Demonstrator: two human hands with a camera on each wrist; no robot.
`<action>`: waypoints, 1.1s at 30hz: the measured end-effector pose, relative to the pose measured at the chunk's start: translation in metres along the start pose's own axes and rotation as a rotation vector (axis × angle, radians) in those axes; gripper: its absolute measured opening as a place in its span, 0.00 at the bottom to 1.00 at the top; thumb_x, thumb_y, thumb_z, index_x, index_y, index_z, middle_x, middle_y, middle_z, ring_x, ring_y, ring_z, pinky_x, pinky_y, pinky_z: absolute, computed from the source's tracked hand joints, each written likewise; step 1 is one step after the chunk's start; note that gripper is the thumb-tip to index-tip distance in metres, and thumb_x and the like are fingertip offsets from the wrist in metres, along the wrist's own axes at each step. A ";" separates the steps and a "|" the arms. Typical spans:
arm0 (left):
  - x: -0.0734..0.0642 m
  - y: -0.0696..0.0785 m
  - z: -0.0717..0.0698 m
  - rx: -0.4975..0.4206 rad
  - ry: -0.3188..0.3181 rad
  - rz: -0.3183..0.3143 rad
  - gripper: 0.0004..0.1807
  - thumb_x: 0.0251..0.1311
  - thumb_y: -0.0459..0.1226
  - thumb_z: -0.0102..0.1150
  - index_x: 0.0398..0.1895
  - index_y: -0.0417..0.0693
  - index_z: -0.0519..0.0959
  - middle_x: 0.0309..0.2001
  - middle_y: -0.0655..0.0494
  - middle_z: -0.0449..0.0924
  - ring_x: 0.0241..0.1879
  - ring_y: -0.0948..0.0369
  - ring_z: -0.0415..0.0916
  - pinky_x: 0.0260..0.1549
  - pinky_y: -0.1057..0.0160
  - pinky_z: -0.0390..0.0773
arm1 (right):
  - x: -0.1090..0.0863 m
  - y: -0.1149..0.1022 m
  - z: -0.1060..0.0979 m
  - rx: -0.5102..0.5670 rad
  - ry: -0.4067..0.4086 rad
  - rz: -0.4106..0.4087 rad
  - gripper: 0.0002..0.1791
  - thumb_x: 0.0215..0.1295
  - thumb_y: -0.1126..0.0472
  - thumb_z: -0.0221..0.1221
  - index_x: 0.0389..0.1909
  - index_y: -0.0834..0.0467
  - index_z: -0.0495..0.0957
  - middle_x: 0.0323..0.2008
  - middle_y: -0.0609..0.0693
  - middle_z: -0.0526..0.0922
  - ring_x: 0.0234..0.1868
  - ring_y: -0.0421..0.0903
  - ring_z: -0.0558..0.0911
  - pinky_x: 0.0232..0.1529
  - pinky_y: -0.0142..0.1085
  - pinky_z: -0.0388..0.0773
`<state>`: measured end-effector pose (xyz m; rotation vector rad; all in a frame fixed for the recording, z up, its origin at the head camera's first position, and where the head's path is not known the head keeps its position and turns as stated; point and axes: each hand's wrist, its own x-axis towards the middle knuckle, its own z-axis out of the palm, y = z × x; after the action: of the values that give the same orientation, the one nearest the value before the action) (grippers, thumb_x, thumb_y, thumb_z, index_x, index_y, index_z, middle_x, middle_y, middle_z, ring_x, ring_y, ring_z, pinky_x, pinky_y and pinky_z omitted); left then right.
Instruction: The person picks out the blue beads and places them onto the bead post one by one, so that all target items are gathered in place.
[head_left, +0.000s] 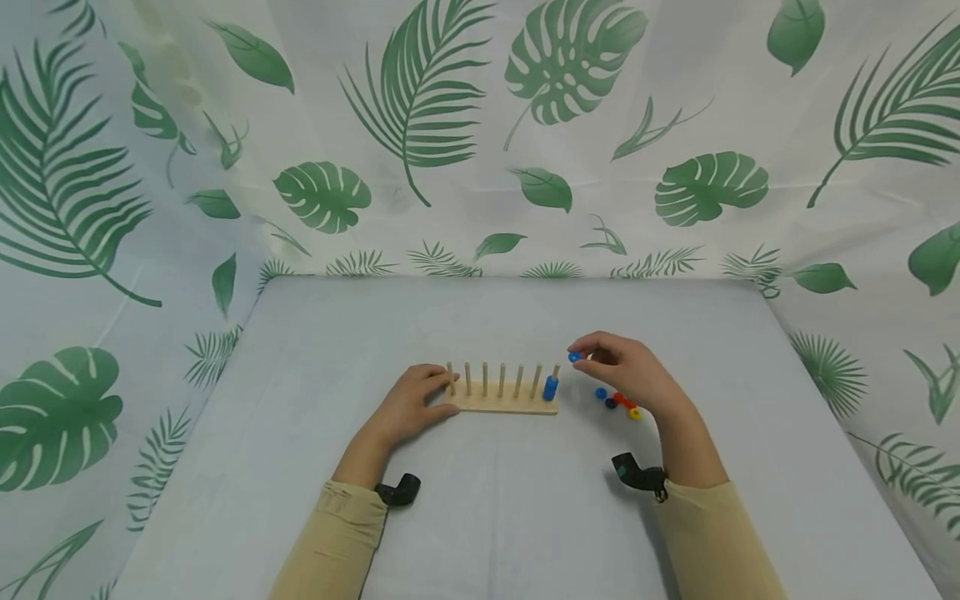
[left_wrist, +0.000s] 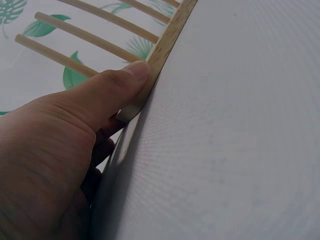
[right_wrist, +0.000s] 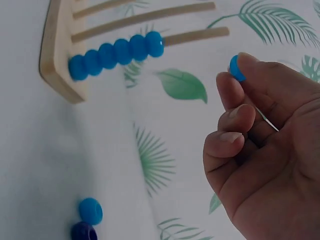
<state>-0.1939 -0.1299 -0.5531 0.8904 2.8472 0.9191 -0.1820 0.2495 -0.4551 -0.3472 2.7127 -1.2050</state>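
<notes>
A wooden peg board [head_left: 502, 404] with a row of upright pegs stands on the table. My left hand [head_left: 411, 406] grips its left end, thumb along the front edge and fingers behind, as the left wrist view shows. Several blue beads [right_wrist: 115, 54] are stacked on the rightmost peg, whose top part stays bare. Between thumb and index finger, my right hand [head_left: 632, 367] pinches one blue bead [right_wrist: 237, 69]. It is held up to the right of that peg's tip, apart from it. The other pegs carry no beads.
Loose beads lie on the table under the right hand: a blue one [head_left: 601, 393], a dark blue one [head_left: 611, 403], red ones [head_left: 624, 401] and a yellow one [head_left: 635, 413]. A leaf-printed curtain [head_left: 465, 200] hangs behind the white table [head_left: 480, 517].
</notes>
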 end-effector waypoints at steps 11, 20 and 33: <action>-0.001 0.000 0.000 -0.001 0.008 0.007 0.32 0.58 0.51 0.69 0.65 0.55 0.76 0.60 0.50 0.75 0.65 0.50 0.69 0.68 0.50 0.68 | -0.002 -0.011 0.008 0.052 -0.006 -0.068 0.14 0.68 0.49 0.62 0.51 0.47 0.81 0.37 0.47 0.80 0.36 0.46 0.76 0.35 0.34 0.76; -0.001 0.001 -0.001 0.005 0.003 0.004 0.32 0.58 0.51 0.68 0.65 0.54 0.76 0.60 0.49 0.75 0.65 0.49 0.68 0.68 0.49 0.67 | -0.001 -0.015 0.014 0.051 -0.025 -0.113 0.14 0.69 0.50 0.61 0.51 0.49 0.81 0.36 0.46 0.79 0.37 0.46 0.77 0.36 0.33 0.78; 0.000 -0.002 0.001 0.002 -0.011 -0.014 0.32 0.58 0.52 0.68 0.65 0.54 0.76 0.61 0.51 0.74 0.66 0.50 0.67 0.69 0.50 0.67 | 0.002 -0.002 0.029 0.039 -0.044 -0.079 0.12 0.67 0.51 0.63 0.49 0.47 0.82 0.34 0.46 0.79 0.35 0.46 0.75 0.32 0.35 0.75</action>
<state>-0.1945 -0.1308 -0.5548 0.8727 2.8418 0.9063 -0.1769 0.2270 -0.4724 -0.4747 2.6570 -1.2531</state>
